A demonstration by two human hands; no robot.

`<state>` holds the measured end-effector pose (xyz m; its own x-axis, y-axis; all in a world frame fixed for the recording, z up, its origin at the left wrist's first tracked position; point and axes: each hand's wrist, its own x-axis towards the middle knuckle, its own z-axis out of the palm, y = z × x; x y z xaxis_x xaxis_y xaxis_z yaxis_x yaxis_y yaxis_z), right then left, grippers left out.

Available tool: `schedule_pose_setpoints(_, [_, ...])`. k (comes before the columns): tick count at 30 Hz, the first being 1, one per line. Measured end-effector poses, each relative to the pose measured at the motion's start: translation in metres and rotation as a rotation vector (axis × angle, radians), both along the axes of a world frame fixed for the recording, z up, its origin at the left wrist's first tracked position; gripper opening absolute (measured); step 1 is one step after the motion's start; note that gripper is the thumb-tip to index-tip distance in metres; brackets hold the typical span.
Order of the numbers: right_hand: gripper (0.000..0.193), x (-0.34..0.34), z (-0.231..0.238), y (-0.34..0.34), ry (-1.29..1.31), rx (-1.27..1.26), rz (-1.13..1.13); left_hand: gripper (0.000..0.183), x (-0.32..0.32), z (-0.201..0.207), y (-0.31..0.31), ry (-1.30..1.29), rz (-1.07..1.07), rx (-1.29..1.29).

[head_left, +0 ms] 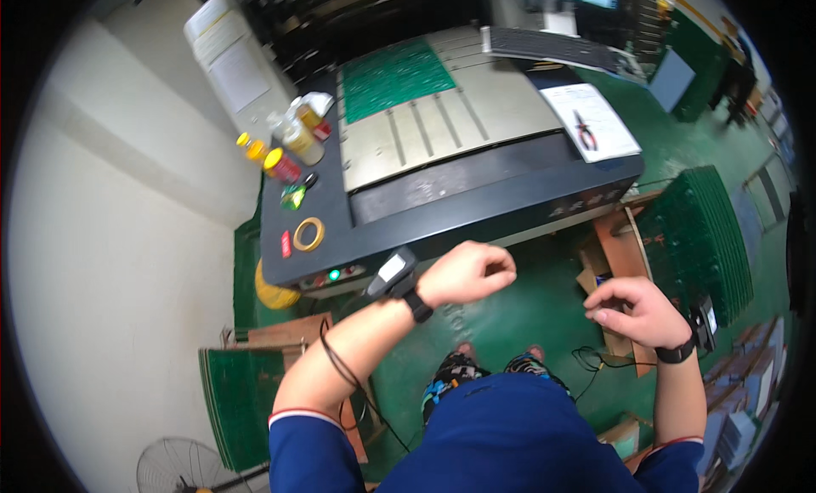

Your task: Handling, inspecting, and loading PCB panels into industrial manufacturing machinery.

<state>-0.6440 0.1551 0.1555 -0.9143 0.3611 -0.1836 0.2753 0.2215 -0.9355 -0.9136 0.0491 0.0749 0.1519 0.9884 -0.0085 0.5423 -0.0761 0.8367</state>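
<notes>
My left hand (469,272) is in the air just off the front edge of a dark machine table (442,214). Its fingers are curled in loosely, and nothing shows in them. To the right, my right hand (639,310) hangs over a wooden stand (625,242), thumb and bent fingers apart with nothing between them. Both wrists wear black straps with small devices. A green sheet (398,78) lies on the machine's pale slotted bed (497,106), beyond my hands. Pliers (585,134) with red and black handles rest on white paper (614,146) at the table's right.
Bottles (299,140), a yellow tape roll (308,234) and a red tag (286,244) sit at the table's left. Green panels (697,238) stand at right, more panels (242,399) at lower left. A keyboard (552,49) is at the back; a fan (183,467) stands lower left; a person (738,76) is far right.
</notes>
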Motion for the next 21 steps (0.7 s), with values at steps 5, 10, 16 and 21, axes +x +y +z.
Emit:
schedule_pose_setpoints(5, [0.013,0.007,-0.059,-0.03,-0.125,-0.155,-0.143,0.022,-0.051,0.018,-0.017,0.193,0.253,0.007])
schedule_pose_setpoints(10, [0.011,0.007,-0.1,-0.048,-0.23,-0.307,-0.169,0.024,-0.099,-0.017,-0.051,0.156,0.347,-0.115])
schedule_pose_setpoints(16, [0.011,-0.04,-0.111,-0.061,-0.241,-0.373,-0.15,0.022,-0.12,-0.041,-0.073,0.185,0.316,-0.077])
schedule_pose_setpoints(21, [0.02,-0.091,-0.101,-0.077,-0.233,-0.293,0.102,0.024,-0.097,-0.058,-0.075,-0.153,0.569,0.058])
